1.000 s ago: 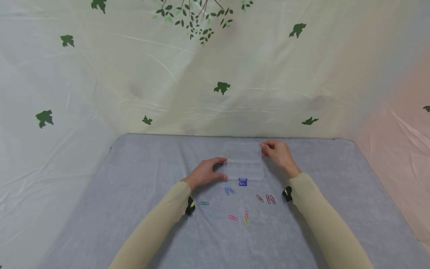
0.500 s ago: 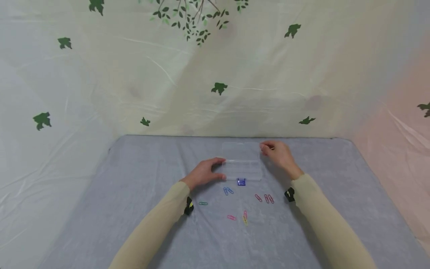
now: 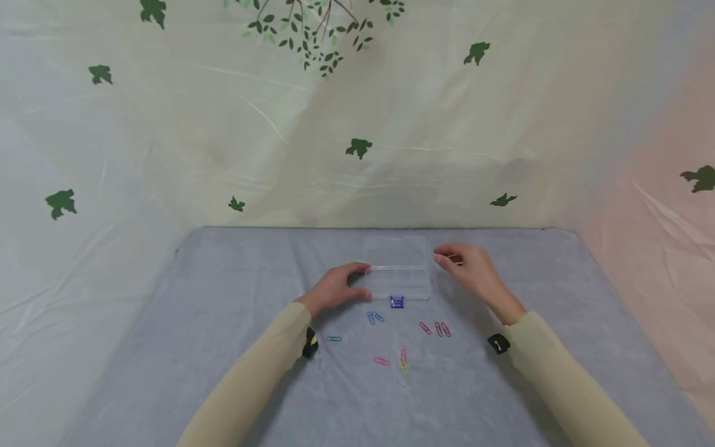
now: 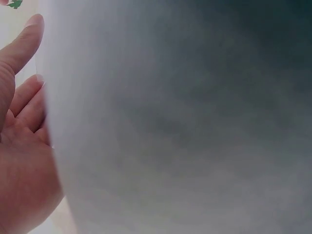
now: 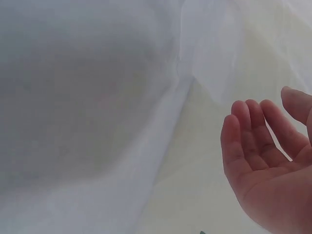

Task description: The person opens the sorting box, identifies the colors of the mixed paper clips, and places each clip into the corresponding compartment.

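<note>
A clear plastic compartment box (image 3: 398, 292) lies on the grey cloth with its clear lid (image 3: 395, 251) folded back flat behind it. A blue latch (image 3: 397, 302) sits at its front edge. My left hand (image 3: 336, 287) holds the box by its left end, thumb at the front corner and fingers at the back one. To the right of the lid, my right hand (image 3: 468, 266) is apart from it, fingers loosely bent and nothing between them. In the right wrist view, the right palm (image 5: 278, 195) shows bare.
Paper clips lie in front of the box: two blue (image 3: 375, 317), one green (image 3: 334, 339), three red (image 3: 438, 329), a pink one (image 3: 381, 361), and a pink one touching a yellow one (image 3: 404, 364). Behind the table hangs a pale curtain (image 3: 313, 155) with leaf prints.
My right hand has let go of the lid's right edge and moved a little right and toward me. The left hand stays at the box. The head view has shifted slightly.
</note>
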`<state>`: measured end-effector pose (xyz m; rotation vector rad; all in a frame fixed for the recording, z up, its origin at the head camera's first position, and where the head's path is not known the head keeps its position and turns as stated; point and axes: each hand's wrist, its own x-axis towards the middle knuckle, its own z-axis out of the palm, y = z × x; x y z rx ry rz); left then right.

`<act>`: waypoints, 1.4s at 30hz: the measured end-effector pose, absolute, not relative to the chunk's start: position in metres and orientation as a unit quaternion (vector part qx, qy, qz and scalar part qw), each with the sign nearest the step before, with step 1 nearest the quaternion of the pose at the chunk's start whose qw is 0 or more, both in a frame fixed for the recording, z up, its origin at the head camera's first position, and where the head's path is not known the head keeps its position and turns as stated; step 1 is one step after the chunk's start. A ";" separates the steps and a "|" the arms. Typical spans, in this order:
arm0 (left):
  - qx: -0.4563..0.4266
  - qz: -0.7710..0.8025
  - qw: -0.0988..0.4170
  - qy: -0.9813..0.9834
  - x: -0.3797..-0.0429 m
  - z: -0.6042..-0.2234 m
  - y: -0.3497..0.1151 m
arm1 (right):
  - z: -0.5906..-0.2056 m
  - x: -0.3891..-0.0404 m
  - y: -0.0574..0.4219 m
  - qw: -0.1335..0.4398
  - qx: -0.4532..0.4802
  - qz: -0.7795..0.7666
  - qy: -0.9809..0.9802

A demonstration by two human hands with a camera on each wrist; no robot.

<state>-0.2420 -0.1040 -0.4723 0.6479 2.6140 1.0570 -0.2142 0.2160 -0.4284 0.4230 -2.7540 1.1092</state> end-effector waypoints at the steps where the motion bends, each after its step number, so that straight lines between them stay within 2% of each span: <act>1: 0.222 0.363 0.124 0.896 -0.242 -0.472 -0.104 | -0.428 -0.211 0.216 0.070 0.144 0.370 -0.915; 17: 0.222 0.363 0.125 0.897 -0.245 -0.474 -0.104 | -0.434 -0.174 0.214 0.069 0.168 0.361 -0.915; 27: 0.216 0.365 0.127 0.897 -0.245 -0.473 -0.105 | -0.437 -0.156 0.212 0.047 0.174 0.347 -0.920; 42: 0.211 0.365 0.142 0.896 -0.242 -0.466 -0.104 | -0.447 -0.146 0.232 -0.026 0.220 0.330 -0.918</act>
